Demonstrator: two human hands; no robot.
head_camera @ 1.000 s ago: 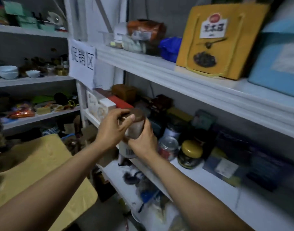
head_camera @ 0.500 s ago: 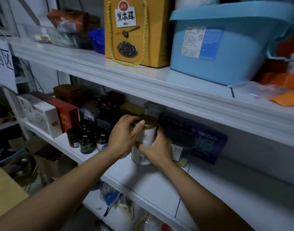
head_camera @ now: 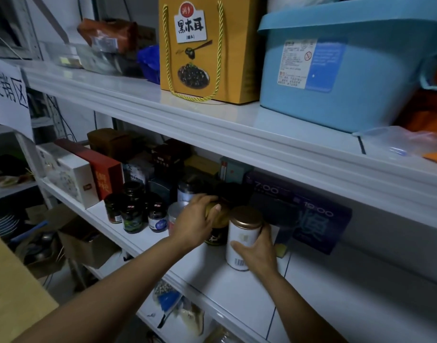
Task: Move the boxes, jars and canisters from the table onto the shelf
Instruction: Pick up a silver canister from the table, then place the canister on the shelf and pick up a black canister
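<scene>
Bare forearms, bare left hand [head_camera: 195, 220] and right hand [head_camera: 257, 252].

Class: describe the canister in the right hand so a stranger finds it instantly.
On the middle shelf, below the blue tub's left edge, the right hand grips a canister. Unlike the dark jar beside it, it is white with a copper lid and barcode.
</scene>
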